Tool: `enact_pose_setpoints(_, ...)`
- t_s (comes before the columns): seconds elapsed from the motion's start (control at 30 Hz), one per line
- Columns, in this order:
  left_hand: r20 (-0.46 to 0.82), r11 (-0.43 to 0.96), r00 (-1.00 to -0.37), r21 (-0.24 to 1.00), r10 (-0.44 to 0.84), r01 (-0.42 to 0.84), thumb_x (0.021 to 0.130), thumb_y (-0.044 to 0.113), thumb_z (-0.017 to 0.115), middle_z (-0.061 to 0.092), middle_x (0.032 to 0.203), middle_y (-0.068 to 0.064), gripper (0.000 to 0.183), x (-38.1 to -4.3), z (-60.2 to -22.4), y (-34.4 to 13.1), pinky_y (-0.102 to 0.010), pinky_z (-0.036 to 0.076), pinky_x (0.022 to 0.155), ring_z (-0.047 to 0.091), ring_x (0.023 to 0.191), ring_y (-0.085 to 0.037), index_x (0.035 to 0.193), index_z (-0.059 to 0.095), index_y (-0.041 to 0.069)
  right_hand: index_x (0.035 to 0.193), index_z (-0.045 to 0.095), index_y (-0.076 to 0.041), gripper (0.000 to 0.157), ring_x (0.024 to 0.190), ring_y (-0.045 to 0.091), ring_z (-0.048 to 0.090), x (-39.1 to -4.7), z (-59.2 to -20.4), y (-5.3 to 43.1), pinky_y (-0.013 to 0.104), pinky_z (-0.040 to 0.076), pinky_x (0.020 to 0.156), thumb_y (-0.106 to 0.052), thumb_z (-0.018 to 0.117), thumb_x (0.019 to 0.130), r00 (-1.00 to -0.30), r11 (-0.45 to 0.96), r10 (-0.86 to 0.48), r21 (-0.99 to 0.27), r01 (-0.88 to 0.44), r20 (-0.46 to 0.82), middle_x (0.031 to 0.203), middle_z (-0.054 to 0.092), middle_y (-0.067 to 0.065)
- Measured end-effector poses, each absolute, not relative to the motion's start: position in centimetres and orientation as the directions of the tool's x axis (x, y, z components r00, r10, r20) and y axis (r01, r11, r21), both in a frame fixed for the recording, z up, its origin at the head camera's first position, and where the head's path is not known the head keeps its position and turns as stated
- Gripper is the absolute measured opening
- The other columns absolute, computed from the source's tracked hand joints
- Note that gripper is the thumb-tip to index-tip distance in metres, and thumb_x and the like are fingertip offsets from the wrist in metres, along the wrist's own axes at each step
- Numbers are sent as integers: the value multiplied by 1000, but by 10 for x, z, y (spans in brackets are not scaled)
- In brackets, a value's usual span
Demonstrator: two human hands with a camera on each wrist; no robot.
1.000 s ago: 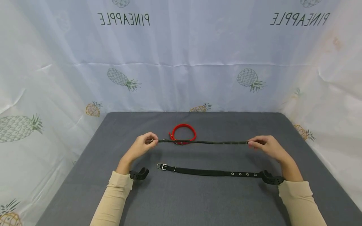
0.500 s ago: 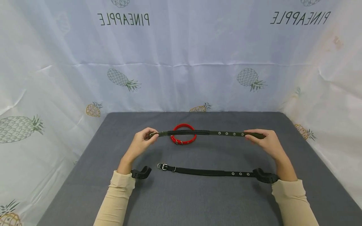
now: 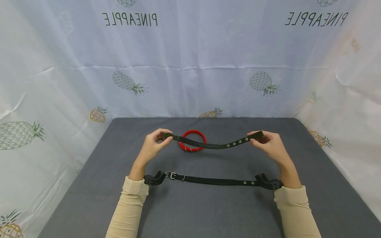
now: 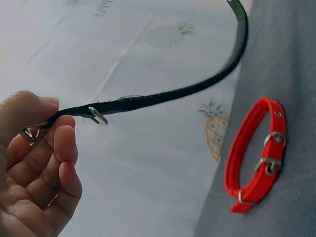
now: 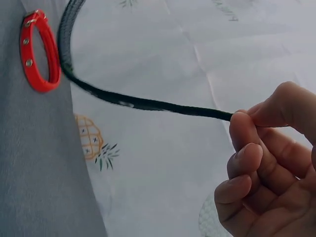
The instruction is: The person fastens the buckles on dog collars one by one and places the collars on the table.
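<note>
Both hands are busy with one dark green collar [image 3: 212, 146], held up off the surface [image 3: 214, 211] at the centre of the frame, its middle sagging in a shallow curve. The left grip [image 3: 151, 145] pinches the buckle end between thumb and fingers; the left wrist view shows some metal partly covered by the fingers and a metal loop [image 4: 98, 116] standing out just past them. The right grip [image 3: 269, 145] pinches the strap end beyond the last of four eyelets, thumb against fingers.

Behind the collar, in the upper middle of the surface, lies a red collar [image 3: 194, 131] closed into a ring; in the head view the green strap crosses in front of it, while the left wrist view shows the two well apart. Its red tail passes through a metal loop, so it appears fully buckled. Nearer the bottom of the frame, a black collar [image 3: 211, 181] lies stretched out, its metal fittings towards the left and its eyelets towards the right. The right wrist mount [image 3: 268, 182] hides its far tip, and whether they touch cannot be told.

As for progress, one collar looks fastened and two are not. The green one has been picked up and spread between the grips, but its ends are well apart and no strap has gone through its buckle. The black one lies unfastened, with neither grip on it. Judging by the red ring, buckling would be the part left for both.
</note>
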State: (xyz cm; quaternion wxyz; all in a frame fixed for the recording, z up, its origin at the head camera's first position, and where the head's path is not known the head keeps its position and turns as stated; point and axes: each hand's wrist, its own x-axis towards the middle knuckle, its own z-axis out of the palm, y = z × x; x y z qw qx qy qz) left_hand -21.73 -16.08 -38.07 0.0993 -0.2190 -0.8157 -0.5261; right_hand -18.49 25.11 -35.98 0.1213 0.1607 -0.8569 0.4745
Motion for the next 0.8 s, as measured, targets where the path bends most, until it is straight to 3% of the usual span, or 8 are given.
enact_pose_setpoints(0.23,411,324,-868,811,280,488,91,4,64,66,83,-19,22,-216,-376,-152,-21,49,65,60,71,-1,113,64,0,108,65,8,21,68,-3,61,-186,-356,239,17,49,61,-2,64,90,-909,469,-186,-779,-416,373,78,63,-21)
enact_pose_setpoints(0.5,387,293,-862,826,326,482,90,7,65,70,95,-21,26,-213,-370,-139,-19,53,72,62,75,4,116,64,1,102,69,6,17,67,-5,60,-189,-353,221,18,48,59,-5,66,90,-898,451,-218,-777,-440,382,87,64,-31)
enact_pose_setpoints(0.67,363,282,-862,837,355,469,91,8,65,70,103,-20,26,-212,-370,-131,-20,53,74,65,84,-8,116,65,1,106,68,8,21,71,-8,63,-190,-353,208,16,53,67,-4,67,88,-901,431,-241,-792,-432,361,83,63,-32)
enact_pose_setpoints(0.73,358,278,-860,839,364,467,91,8,65,70,102,-20,26,-211,-370,-127,-20,52,73,66,84,-16,116,65,0,105,68,9,21,70,-7,63,-191,-354,204,17,54,66,-3,68,88,-903,421,-248,-801,-426,350,82,63,-31)
enact_pose_setpoints(0.8,353,268,-857,844,376,465,91,8,65,69,101,-21,26,-210,-370,-124,-20,52,71,66,82,-16,115,65,-2,105,68,9,21,68,-6,61,-191,-355,200,18,52,63,-1,68,86,-902,414,-256,-803,-428,349,79,63,-29)
